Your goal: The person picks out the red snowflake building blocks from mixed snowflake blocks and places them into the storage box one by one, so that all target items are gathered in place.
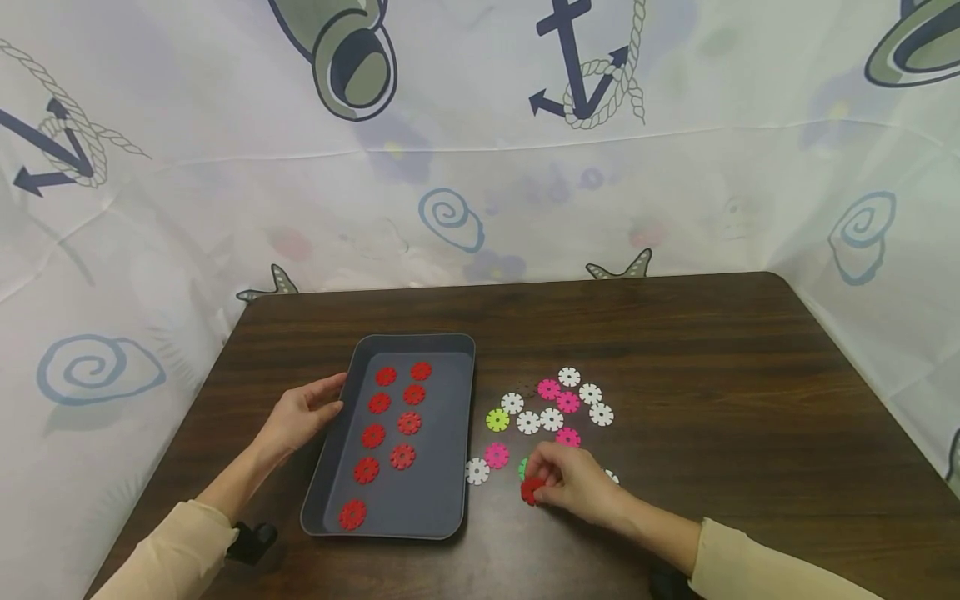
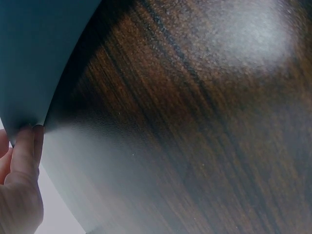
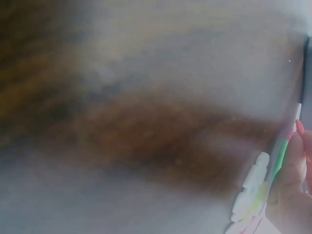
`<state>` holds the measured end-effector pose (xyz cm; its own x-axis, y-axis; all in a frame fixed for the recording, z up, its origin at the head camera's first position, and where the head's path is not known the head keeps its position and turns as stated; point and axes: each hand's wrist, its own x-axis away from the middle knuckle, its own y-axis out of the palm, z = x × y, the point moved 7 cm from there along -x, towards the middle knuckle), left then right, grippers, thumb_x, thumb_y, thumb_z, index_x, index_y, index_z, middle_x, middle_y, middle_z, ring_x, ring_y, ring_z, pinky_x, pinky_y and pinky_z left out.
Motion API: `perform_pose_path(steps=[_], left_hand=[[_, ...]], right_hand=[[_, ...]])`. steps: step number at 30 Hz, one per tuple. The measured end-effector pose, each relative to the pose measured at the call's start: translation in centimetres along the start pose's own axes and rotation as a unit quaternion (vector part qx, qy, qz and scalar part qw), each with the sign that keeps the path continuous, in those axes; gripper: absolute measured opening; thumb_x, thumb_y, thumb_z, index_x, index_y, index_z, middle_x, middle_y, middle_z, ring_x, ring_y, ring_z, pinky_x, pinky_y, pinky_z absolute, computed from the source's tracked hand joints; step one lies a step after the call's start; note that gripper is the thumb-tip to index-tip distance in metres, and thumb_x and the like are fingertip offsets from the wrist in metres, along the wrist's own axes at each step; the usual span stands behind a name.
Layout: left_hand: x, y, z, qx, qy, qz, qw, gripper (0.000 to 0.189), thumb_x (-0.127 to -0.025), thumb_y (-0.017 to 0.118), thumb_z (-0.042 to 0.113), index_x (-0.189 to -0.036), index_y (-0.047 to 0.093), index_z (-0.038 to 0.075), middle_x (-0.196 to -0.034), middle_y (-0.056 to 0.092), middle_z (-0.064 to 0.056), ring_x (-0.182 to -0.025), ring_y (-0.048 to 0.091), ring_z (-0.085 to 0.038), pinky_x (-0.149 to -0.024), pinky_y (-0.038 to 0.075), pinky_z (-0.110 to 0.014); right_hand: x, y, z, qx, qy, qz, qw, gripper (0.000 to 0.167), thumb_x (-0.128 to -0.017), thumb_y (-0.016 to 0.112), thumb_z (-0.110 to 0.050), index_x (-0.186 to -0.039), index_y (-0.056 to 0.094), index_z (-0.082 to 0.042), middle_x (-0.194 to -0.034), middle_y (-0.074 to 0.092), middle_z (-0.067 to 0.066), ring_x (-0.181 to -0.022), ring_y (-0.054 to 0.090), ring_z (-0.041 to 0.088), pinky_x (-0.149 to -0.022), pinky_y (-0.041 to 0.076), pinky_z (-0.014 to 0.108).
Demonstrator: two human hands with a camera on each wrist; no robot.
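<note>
My right hand pinches a red notched plastic disc between thumb and fingers, low over the table right of the tray. A green disc is partly hidden behind those fingers. On the left, my left hand touches the outer left wall of the dark grey tray with extended fingers; its fingertips meet that wall in the left wrist view. Red discs lie flat inside the tray in two rough columns, the left one longer. In the right wrist view, the held red disc shows at the right edge.
Loose white discs, pink discs and a yellow-green disc lie scattered to the tray's right. One white disc is close beside the tray's right rim. The brown wooden table meets a patterned cloth backdrop.
</note>
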<state>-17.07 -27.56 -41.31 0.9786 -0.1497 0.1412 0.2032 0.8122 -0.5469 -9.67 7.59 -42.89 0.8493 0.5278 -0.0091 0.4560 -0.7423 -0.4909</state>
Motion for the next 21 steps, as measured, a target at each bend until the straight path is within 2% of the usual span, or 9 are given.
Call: perform_pose_path(steps=[6,16,21], left_hand=[[0.0,0.0,0.0,0.004,0.002,0.001,1.0000,0.051,-0.093,0.055,0.004,-0.140,0.038,-0.005,-0.137,0.045,-0.029,-0.120,0.051,-0.039,-0.086,0.053,-0.030],[0.0,-0.1,-0.1,0.002,0.001,0.001,1.0000,0.051,-0.094,0.055,0.006,-0.141,0.038,-0.004,-0.138,0.044,-0.028,-0.121,0.050,-0.039,-0.087,0.052,-0.031],[0.0,-0.1,-0.1,-0.001,0.000,0.002,1.0000,0.051,-0.094,0.055,0.006,-0.140,0.038,-0.004,-0.138,0.045,-0.028,-0.122,0.049,-0.039,-0.089,0.052,-0.033]], right_hand=[[-0.7,-0.6,-0.3,-0.022,0.015,-0.001,0.9997,0.020,-0.073,0.072,0.006,-0.087,0.061,-0.004,-0.074,0.058,0.001,-0.063,0.052,0.004,-0.056,0.047,0.018],[-2.4,-1.0,-1.4,-0.119,0.060,-0.006,0.9910,0.019,-0.080,0.070,0.003,-0.096,0.061,0.001,-0.083,0.060,0.007,-0.070,0.055,0.015,-0.062,0.051,0.020],[-3.6,-0.8,-2.6,-0.140,0.051,-0.003,0.9888,0.020,-0.080,0.070,0.001,-0.098,0.061,0.002,-0.083,0.059,0.009,-0.069,0.056,0.015,-0.063,0.053,0.021]])
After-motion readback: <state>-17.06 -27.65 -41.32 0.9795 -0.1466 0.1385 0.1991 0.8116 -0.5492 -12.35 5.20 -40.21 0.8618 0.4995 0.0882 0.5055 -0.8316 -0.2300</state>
